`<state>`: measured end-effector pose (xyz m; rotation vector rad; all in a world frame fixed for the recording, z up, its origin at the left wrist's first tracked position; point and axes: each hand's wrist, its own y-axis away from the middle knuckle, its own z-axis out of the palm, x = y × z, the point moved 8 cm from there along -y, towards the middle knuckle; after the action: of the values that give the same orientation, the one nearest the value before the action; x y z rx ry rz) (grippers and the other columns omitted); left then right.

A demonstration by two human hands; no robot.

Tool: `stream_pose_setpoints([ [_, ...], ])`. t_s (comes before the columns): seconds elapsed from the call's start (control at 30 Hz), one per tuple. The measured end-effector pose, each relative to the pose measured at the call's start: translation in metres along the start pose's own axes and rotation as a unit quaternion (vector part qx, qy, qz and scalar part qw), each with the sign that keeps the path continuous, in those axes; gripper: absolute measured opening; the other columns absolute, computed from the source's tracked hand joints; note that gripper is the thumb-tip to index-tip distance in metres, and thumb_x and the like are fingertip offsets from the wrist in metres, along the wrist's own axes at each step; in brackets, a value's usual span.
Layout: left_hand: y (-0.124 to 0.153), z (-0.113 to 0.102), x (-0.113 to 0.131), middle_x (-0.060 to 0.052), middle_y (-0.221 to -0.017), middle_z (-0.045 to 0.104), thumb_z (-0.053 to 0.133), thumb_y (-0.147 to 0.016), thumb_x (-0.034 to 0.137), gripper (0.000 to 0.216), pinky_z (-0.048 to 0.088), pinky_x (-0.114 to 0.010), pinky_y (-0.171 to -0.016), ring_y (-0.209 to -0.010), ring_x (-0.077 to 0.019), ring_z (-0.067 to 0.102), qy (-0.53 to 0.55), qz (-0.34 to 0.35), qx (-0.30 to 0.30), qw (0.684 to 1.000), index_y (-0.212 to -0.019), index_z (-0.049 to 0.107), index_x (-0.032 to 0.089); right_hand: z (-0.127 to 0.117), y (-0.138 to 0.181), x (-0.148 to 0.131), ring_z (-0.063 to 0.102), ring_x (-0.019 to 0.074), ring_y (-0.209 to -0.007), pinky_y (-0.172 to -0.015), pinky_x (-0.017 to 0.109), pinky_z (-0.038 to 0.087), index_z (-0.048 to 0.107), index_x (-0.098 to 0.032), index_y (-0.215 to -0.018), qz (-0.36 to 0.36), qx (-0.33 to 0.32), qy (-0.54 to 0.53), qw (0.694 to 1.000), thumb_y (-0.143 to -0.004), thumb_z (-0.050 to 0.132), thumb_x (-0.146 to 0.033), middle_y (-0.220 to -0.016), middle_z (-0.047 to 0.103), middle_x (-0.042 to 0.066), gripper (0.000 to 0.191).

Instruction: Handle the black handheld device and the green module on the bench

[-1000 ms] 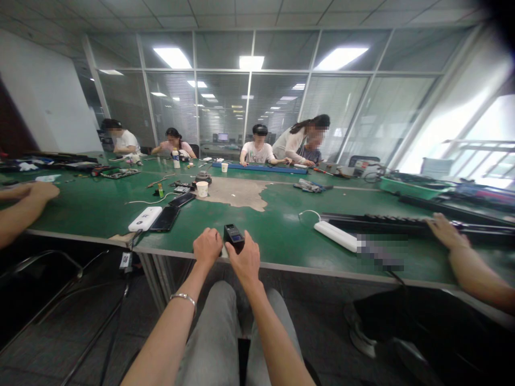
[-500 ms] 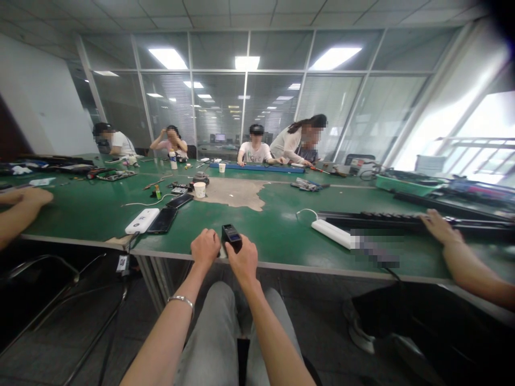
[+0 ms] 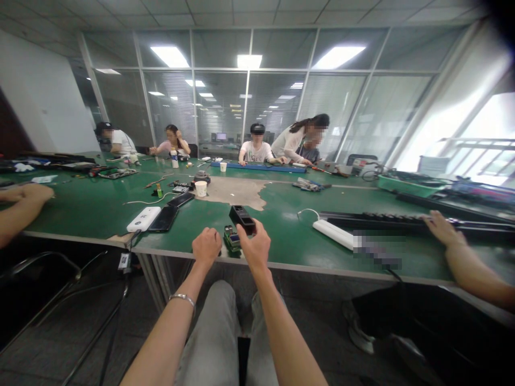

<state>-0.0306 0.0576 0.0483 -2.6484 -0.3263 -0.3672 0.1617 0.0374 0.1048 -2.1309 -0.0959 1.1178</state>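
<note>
My right hand (image 3: 256,246) is closed round a black plastic case (image 3: 242,219), raised and tilted above the table. Below and left of the case is a small green circuit board (image 3: 232,239) with a small display and metal ports, near the table's front edge. Just left of the board, my left hand (image 3: 206,249) rests at that edge with its fingers curled in. What those fingers hold, if anything, is hidden.
On the green table (image 3: 281,236), a white power strip (image 3: 144,219) lies beside dark phones (image 3: 163,219) to the left. Another white strip (image 3: 335,234) is to the right. A paper cup (image 3: 200,188) stands farther back. Other people's arms rest at both sides.
My right hand has lifted the black case up and to the right, off the circuit board, which now shows. My left hand has hardly moved.
</note>
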Motion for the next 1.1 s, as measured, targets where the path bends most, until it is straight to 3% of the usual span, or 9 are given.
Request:
stream_pose_setpoints([
  [0.1, 0.000, 0.000, 0.000, -0.007, -0.098, 0.061, 0.035, -0.095, 0.037, 0.035, 0.036, -0.025, -0.069, -0.085, -0.0165, 0.058, -0.001, 0.002, 0.004, 1.000, -0.094, 0.066, 0.022, -0.008, 0.002, 0.028, 0.059, 0.0247, -0.090, -0.081, 0.033, 0.042, 0.060, -0.016, -0.119, 0.039, 0.018, 0.032, 0.999, -0.081, 0.060, -0.049, -0.101, 0.067, 0.011, 0.051],
  [0.3, 0.000, 0.001, 0.000, -0.007, -0.100, 0.061, 0.035, -0.096, 0.037, 0.035, 0.035, -0.025, -0.068, -0.085, -0.0163, 0.058, -0.002, 0.003, 0.001, 1.000, -0.093, 0.066, 0.021, -0.004, 0.013, 0.073, 0.058, 0.0264, -0.087, -0.078, 0.034, 0.041, 0.062, -0.016, -0.117, 0.076, -0.007, 0.087, 0.993, -0.079, 0.062, -0.046, -0.094, 0.068, 0.012, 0.049],
  [0.63, 0.000, 0.000, 0.000, -0.006, -0.097, 0.061, 0.033, -0.096, 0.037, 0.036, 0.034, -0.025, -0.066, -0.082, -0.0161, 0.058, -0.008, 0.005, 0.006, 1.000, -0.091, 0.065, 0.021, 0.005, 0.017, 0.074, 0.056, 0.0273, -0.090, -0.078, 0.032, 0.038, 0.058, -0.012, -0.119, 0.044, -0.052, 0.165, 0.984, -0.081, 0.062, -0.041, -0.098, 0.067, 0.014, 0.048],
  [0.93, 0.001, 0.001, 0.000, -0.007, -0.098, 0.060, 0.035, -0.095, 0.036, 0.035, 0.036, -0.025, -0.068, -0.083, -0.0160, 0.058, -0.006, 0.003, 0.000, 1.000, -0.093, 0.067, 0.021, 0.008, 0.021, 0.074, 0.053, 0.0319, -0.102, -0.089, 0.037, 0.036, 0.040, 0.001, -0.138, 0.015, -0.052, 0.192, 0.980, -0.081, 0.061, -0.040, -0.116, 0.062, 0.023, 0.073],
  [1.1, 0.001, 0.000, 0.000, -0.007, -0.098, 0.060, 0.034, -0.096, 0.037, 0.037, 0.036, -0.025, -0.068, -0.082, -0.0161, 0.058, -0.007, 0.001, -0.002, 1.000, -0.094, 0.067, 0.020, 0.006, 0.019, 0.077, 0.055, 0.0315, -0.103, -0.091, 0.038, 0.037, 0.042, 0.000, -0.136, 0.025, -0.045, 0.171, 0.984, -0.080, 0.061, -0.047, -0.119, 0.061, 0.022, 0.075],
])
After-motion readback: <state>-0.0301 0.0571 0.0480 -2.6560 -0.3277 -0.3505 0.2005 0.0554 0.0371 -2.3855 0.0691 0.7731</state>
